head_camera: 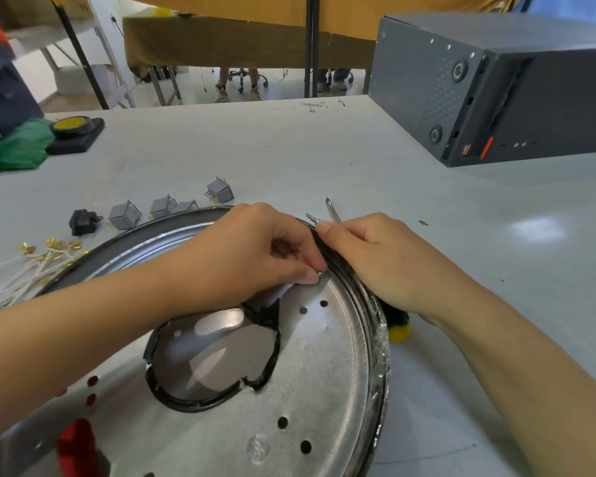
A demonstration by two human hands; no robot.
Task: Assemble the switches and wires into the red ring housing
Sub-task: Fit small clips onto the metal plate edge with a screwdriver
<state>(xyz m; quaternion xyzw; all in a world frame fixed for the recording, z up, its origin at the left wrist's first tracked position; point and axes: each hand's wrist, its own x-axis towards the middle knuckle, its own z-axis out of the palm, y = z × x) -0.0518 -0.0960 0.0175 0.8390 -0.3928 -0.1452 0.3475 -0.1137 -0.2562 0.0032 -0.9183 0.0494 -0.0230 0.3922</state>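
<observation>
A large round metal housing (324,373) with a black rim and a black-edged centre opening lies in front of me; red shows through its holes and at the lower left (78,445). My left hand (255,256) pinches a small metal screw (321,274) at the inner right rim. My right hand (375,256) grips the black rim from outside, thumb on top. Several grey switches (124,215) and a black switch (81,222) lie beyond the housing. White wires with gold terminals (38,259) lie at the left.
Two screwdriver tips (332,210) poke out beyond my right hand, and a yellow and black handle (399,327) shows under my right wrist. A dark computer case (496,91) stands at the back right. A black base with a yellow disc (73,132) and green cloth (18,146) sit back left.
</observation>
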